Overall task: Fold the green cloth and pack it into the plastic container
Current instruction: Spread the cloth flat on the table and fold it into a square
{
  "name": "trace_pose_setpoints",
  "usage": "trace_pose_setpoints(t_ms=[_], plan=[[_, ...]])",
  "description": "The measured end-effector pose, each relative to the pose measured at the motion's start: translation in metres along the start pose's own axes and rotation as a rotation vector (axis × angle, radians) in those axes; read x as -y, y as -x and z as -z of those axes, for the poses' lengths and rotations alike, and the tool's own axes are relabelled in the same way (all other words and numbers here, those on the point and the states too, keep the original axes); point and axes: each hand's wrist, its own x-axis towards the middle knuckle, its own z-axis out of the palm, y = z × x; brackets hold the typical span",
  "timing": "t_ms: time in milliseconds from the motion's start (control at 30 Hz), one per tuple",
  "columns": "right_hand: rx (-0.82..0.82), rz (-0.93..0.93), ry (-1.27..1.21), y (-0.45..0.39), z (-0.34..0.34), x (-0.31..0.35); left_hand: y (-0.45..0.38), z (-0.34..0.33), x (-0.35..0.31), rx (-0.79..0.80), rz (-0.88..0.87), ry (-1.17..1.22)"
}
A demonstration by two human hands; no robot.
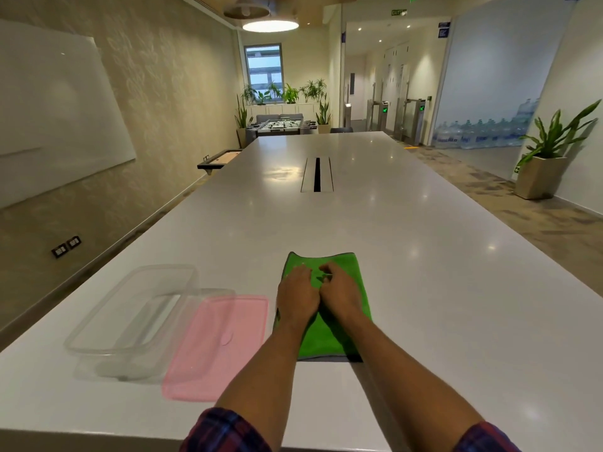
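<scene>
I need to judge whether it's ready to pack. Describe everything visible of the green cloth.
The green cloth is bright green, soft and fuzzy-looking like microfibre, with a darker grey edge along its near side. It lies flat on the white table as a long rectangle that looks already folded. The left hand and right hand press side by side on its middle. It sits right of the pink lid, outside the clear plastic container.

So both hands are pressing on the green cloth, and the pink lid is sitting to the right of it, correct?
Not quite. In the head view both hands, left hand and right hand, press on the green cloth, but the flat pink plastic lid lies to its left, beside the clear plastic container.
</scene>
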Motion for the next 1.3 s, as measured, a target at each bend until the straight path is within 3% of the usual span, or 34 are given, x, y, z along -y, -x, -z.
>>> trace_pose_setpoints(t_ms=[67,167,300,500,700,900,1133,1300], plan=[[-0.03,0.084,0.168,0.005,-0.004,-0.007,0.004,-0.008,0.006,0.112,-0.054,-0.096],[-0.008,0.19,0.438,0.003,-0.005,-0.018,0.002,-0.011,0.015,0.13,-0.074,-0.168],[0.117,0.156,0.609,-0.008,0.001,-0.038,-0.002,-0.009,0.018,0.152,-0.067,-0.222],[0.178,0.05,0.641,-0.034,0.019,-0.051,-0.007,-0.003,0.02,0.202,-0.092,-0.3],[0.195,0.073,0.648,-0.073,0.035,-0.031,-0.051,0.022,0.009,0.208,-0.144,-0.45],[0.256,0.082,0.669,-0.067,0.039,-0.062,-0.048,0.012,0.014,0.311,-0.129,-0.479],[0.236,0.068,0.668,-0.081,0.042,-0.063,-0.068,0.014,0.017,0.375,-0.104,-0.54],[0.069,0.013,0.611,-0.093,0.041,-0.047,-0.084,0.016,0.019,0.418,-0.101,-0.599]])
